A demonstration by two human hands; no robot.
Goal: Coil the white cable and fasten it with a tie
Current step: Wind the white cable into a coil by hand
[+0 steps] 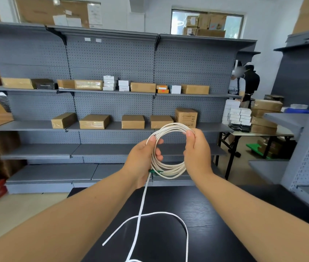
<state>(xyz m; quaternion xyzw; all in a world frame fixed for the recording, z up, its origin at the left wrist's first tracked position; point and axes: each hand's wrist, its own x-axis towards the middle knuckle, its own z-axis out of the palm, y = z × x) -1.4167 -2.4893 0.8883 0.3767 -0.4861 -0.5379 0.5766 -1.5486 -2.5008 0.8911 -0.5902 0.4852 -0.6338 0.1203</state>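
Note:
I hold a white cable coil of several loops upright in the air above the far edge of a black table. My left hand grips the coil's left side, thumb on top. My right hand pinches the upper right of the coil. A small green piece, perhaps the tie, shows at the coil's lower left by my left palm. The loose cable tail hangs from there down onto the table and loops across it.
Grey pegboard shelving with cardboard boxes stands beyond the table. A folding table stacked with boxes is at right, with two people behind it. Grey shelf units stand close at the right.

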